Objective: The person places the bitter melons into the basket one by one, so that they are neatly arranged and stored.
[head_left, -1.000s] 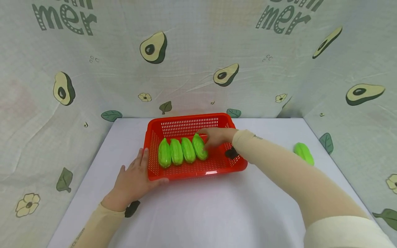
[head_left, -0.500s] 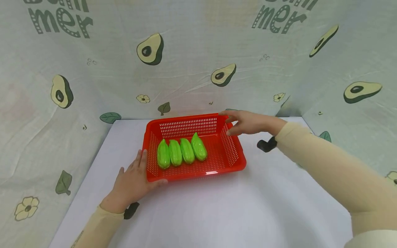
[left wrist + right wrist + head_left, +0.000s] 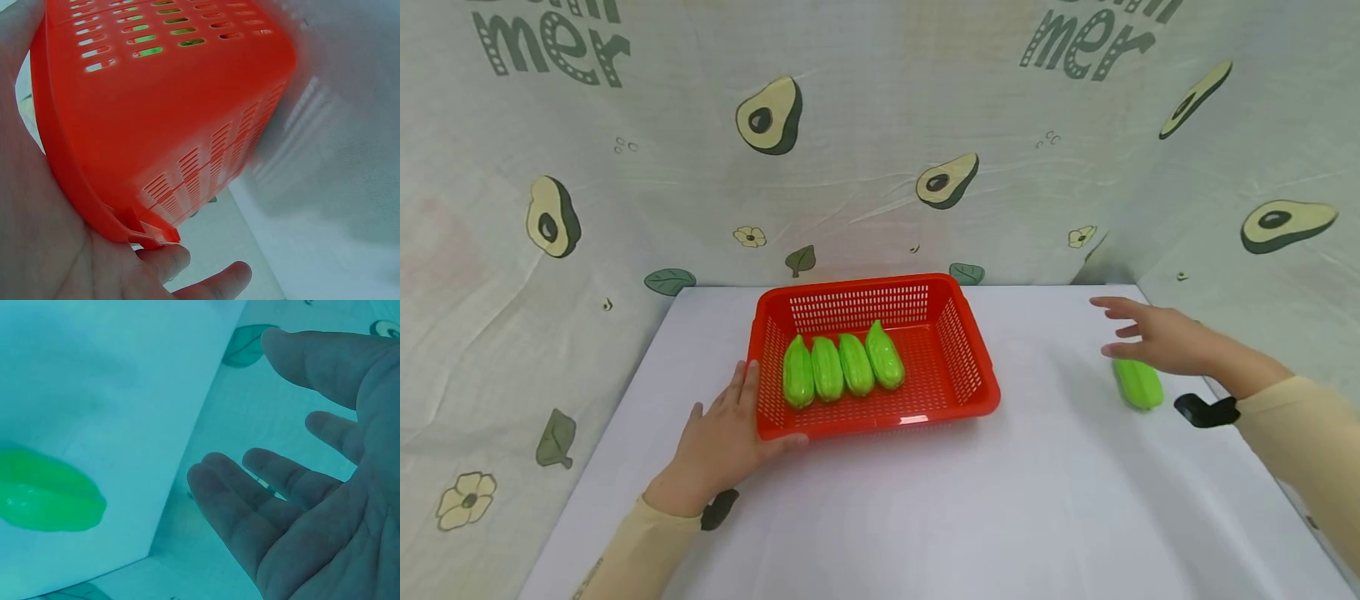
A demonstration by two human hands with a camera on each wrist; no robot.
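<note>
The red plastic basket [image 3: 880, 425] stands mid-table with several glossy green, ribbed toy vegetables [image 3: 854, 365] side by side in its left part. My left hand [image 3: 722, 437] rests against the basket's near left corner. Its fingers lie along the left side, its thumb along the front; in the left wrist view, the basket wall [image 3: 169, 94] sits against the palm. Over the table's right side, my right hand [image 3: 1172, 337] hovers with spread fingers and holds nothing. Just below it lies another green toy vegetable [image 3: 1138, 385], partly covered by the hand. The right wrist view shows that vegetable [image 3: 50, 490] apart from the fingers.
A white table [image 3: 910, 517] carries everything. Behind it and at both sides hangs a pale cloth [image 3: 850, 192] printed with avocados and leaves. The table's right edge runs close by my right hand.
My right hand has left the rightmost vegetable inside the basket, risen past the basket's right rim and travelled right to the lone vegetable. The left hand and basket stay put.
</note>
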